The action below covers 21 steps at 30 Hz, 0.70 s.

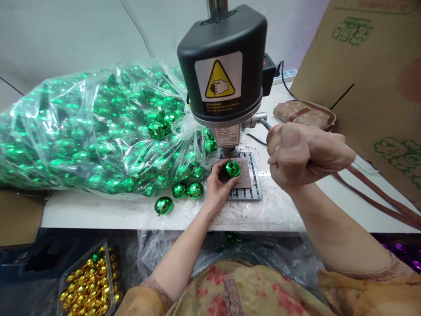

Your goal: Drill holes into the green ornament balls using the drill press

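My left hand [219, 186] is closed around the side of a shiny green faceted ball [233, 168], holding it on a brown pad [244, 173] over the slotted metal base [257, 186]. Right above the ball is the chuck [229, 152] of a small drill press [223, 66] with a black head. Whether the bit touches the ball I cannot tell. My right hand [301, 151] is wrapped in a fist round the drill press's feed lever [265, 123], whose grip end is hidden by the fingers. Dark shavings lie around the base.
A large clear plastic bag [88, 131] of green balls lies left, with several loose green balls [163, 205] near it. A patterned purse [301, 113] and a cardboard box [371, 87] stand right. Below the table's front edge is a clear bin [108, 267] of gold balls.
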Available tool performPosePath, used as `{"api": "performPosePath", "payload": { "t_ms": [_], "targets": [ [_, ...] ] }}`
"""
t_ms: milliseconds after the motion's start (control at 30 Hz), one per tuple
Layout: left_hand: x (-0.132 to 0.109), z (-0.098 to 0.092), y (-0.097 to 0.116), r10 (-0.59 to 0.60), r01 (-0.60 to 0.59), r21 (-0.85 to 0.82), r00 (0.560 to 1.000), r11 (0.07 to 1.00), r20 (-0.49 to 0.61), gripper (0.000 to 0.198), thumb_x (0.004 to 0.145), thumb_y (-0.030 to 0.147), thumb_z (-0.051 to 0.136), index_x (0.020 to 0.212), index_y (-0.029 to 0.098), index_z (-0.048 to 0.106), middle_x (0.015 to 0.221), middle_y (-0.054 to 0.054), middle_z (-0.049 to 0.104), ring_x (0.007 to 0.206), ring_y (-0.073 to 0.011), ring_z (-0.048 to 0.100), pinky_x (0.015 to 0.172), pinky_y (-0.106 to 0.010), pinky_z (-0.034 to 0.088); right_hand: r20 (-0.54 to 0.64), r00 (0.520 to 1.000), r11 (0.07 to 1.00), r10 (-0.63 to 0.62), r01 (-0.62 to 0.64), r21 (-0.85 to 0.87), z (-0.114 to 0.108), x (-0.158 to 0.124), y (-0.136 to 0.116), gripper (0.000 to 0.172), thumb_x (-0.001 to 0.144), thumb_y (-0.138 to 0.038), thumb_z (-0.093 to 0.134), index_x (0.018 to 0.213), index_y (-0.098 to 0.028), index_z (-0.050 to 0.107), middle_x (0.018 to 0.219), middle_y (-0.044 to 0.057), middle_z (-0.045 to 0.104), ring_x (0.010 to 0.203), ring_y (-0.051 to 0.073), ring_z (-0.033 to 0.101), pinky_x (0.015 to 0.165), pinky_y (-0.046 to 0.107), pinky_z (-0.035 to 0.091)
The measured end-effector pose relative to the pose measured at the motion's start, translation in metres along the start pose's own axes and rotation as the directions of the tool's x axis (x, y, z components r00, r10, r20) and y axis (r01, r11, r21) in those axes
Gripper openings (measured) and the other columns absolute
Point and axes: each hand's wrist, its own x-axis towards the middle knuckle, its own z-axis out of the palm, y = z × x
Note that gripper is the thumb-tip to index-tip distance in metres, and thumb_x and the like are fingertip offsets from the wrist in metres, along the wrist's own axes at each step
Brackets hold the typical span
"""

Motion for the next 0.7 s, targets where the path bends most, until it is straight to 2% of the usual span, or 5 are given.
{"api": "performPosePath", "payload": {
  "t_ms": [133,333,467,600,700],
  "targets": [
    [0.0,0.0,-0.001,0.001,-0.001,-0.02,1.0,1.0,0.004,0.054,0.076,0.032,0.084,0.124,0.021,0.062,0.123,-0.008,0.071,0.117,-0.024,0.067,0.106,-0.04,0.051,-0.019,0.999,0.999,-0.038,0.038,0.016,0.001,-0.003,0.004,0.052,0.092,-0.012,0.056,0.048,-0.018,0.03,0.043,-0.007,0.029,0.037,0.003,0.033,0.04,0.024,0.027],
    [-0.001,0.001,-0.004,0.005,-0.005,-0.04,1.0,0.999,0.008,0.054,0.076,0.031,0.084,0.124,0.022,0.061,0.124,-0.008,0.07,0.118,-0.0241,0.066,0.107,-0.041,0.051,-0.025,0.983,0.982,-0.182,0.183,0.053,0.001,-0.008,0.017,0.048,0.091,-0.01,0.055,0.056,-0.02,0.023,0.044,-0.008,0.027,0.035,0.002,0.029,0.039,0.024,0.025],
    [-0.001,0.002,-0.004,0.01,-0.01,-0.043,1.0,0.999,-0.005,0.054,0.076,0.029,0.084,0.123,0.021,0.061,0.122,-0.008,0.071,0.117,-0.0241,0.067,0.106,-0.041,0.051,0.007,0.98,0.978,-0.201,0.2,0.06,-0.002,-0.01,0.019,0.046,0.091,-0.01,0.055,0.057,-0.02,0.025,0.045,-0.008,0.028,0.035,0.002,0.032,0.039,0.024,0.027],
    [-0.001,0.002,-0.002,0.002,-0.003,-0.048,1.0,0.999,-0.007,0.053,0.076,0.029,0.084,0.123,0.021,0.061,0.123,-0.008,0.071,0.118,-0.0245,0.067,0.107,-0.042,0.051,0.092,0.968,0.967,-0.234,0.221,0.125,-0.008,-0.014,0.018,0.044,0.088,-0.006,0.055,0.054,-0.019,0.03,0.046,-0.008,0.031,0.035,0.002,0.034,0.038,0.025,0.026],
    [-0.001,0.002,-0.002,-0.002,0.001,-0.032,1.0,0.999,-0.008,0.053,0.075,0.029,0.084,0.123,0.021,0.061,0.124,-0.008,0.071,0.119,-0.0246,0.066,0.108,-0.042,0.051,0.073,0.983,0.982,-0.168,0.161,0.097,-0.006,-0.011,0.012,0.046,0.088,-0.005,0.056,0.051,-0.018,0.031,0.045,-0.008,0.031,0.036,0.002,0.034,0.038,0.025,0.025]
  ]
}}
